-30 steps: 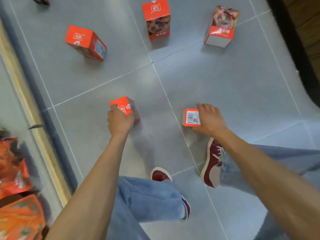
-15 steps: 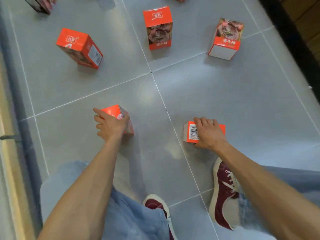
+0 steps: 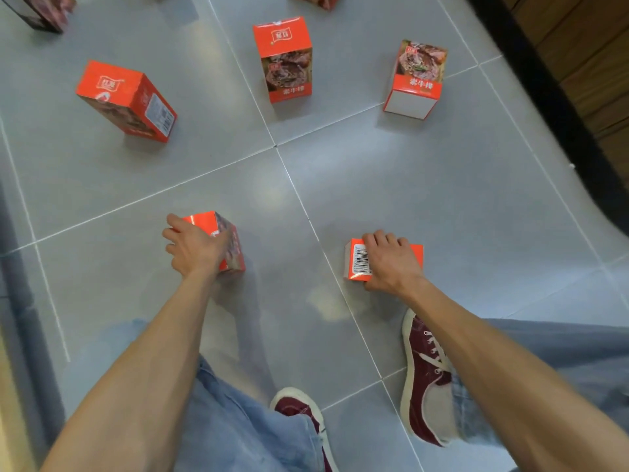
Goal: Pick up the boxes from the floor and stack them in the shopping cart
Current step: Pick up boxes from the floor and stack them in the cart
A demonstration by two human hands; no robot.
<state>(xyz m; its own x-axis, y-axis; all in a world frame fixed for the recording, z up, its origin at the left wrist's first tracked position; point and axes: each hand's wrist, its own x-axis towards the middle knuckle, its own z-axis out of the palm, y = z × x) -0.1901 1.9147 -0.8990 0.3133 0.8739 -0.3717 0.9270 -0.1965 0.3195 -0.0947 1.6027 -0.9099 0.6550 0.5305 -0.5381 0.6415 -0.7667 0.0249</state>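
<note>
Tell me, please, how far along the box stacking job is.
Nothing looks stacked; no cart in view. In hand: the left hand grips one orange cardboard box, the right hand a barcoded orange box, both on the grey tiled floor. Left: at least three orange boxes beyond.

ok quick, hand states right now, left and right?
Left hand: closed, grip on the upright orange box.
Right hand: closed, grip on the flat barcode box.
</note>
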